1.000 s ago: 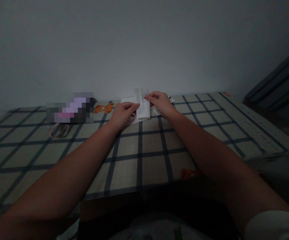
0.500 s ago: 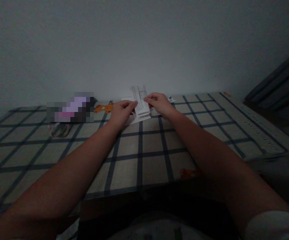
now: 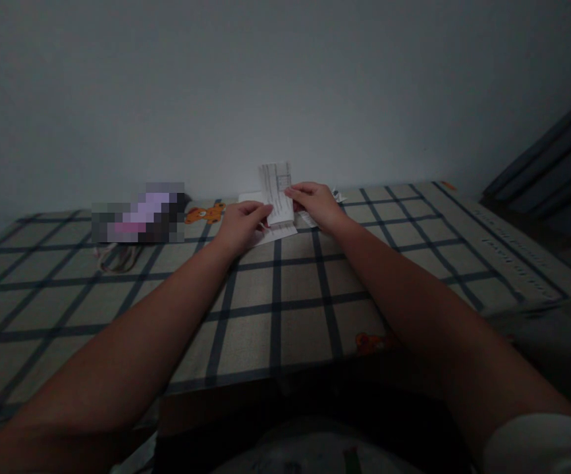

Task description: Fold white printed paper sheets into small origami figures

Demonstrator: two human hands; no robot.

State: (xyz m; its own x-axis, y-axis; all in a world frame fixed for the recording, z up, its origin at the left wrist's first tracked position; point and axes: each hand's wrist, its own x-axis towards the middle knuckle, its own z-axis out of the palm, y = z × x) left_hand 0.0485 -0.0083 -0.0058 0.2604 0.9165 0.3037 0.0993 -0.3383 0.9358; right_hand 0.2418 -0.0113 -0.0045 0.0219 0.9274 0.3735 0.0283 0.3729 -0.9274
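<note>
A small printed sheet of white paper [image 3: 276,187] is held up between my two hands, above the table near the wall. My left hand [image 3: 242,222] pinches its lower left edge between thumb and fingers. On the opposite edge, the thumb and fingers of my right hand [image 3: 316,201] are closed on the same sheet. Beneath it, other printed white papers [image 3: 281,232] lie on the checked tablecloth, partly covered by my hands. A crumpled bit of paper [image 3: 337,196] shows just behind my right hand.
To the left lies a blurred-out purple and dark object [image 3: 141,214] with a looped cord [image 3: 117,258] in front of it. The checked tablecloth [image 3: 245,329] has printed orange bears. A grey wall [image 3: 285,85] rises directly behind the table, and dark folded cloth [image 3: 556,158] hangs at the right.
The held paper has tipped more upright and now looks flatter, with its lower fold less visible. Both hands keep their grip and have barely moved.
</note>
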